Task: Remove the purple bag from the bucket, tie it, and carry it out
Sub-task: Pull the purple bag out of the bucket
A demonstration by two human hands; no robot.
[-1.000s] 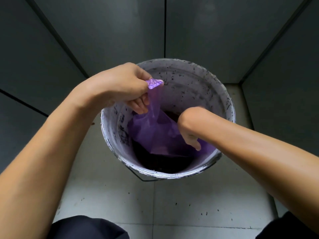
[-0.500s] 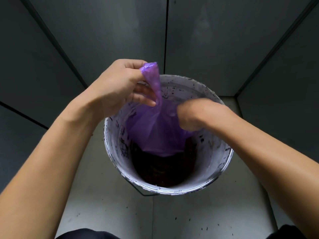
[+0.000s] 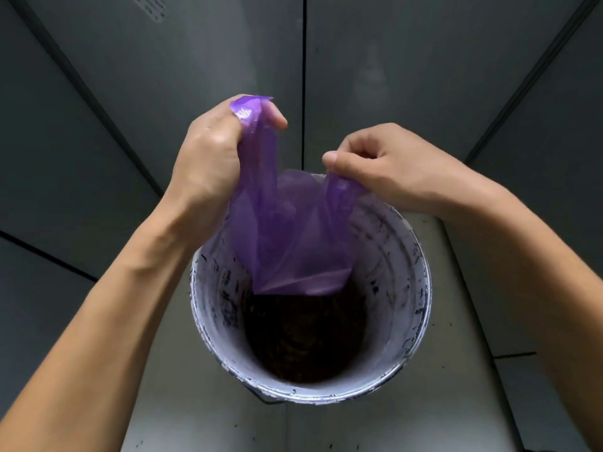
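The purple bag hangs above the bucket, thin and see-through, its lower edge level with the bucket's mouth. My left hand grips the bag's left handle in a fist, and a purple tip sticks out above the fingers. My right hand pinches the right handle, a little lower than the left. The white, paint-smeared bucket stands on the floor below both hands. Its inside is dark.
Dark grey wall panels close in the space behind and on both sides. The floor around the bucket is pale tile with small dark specks. A thin wire handle lies under the bucket's near rim.
Both hands have risen and drawn the bag up out of the bucket. My right hand moved from inside the bucket to hold the right handle above the rim.
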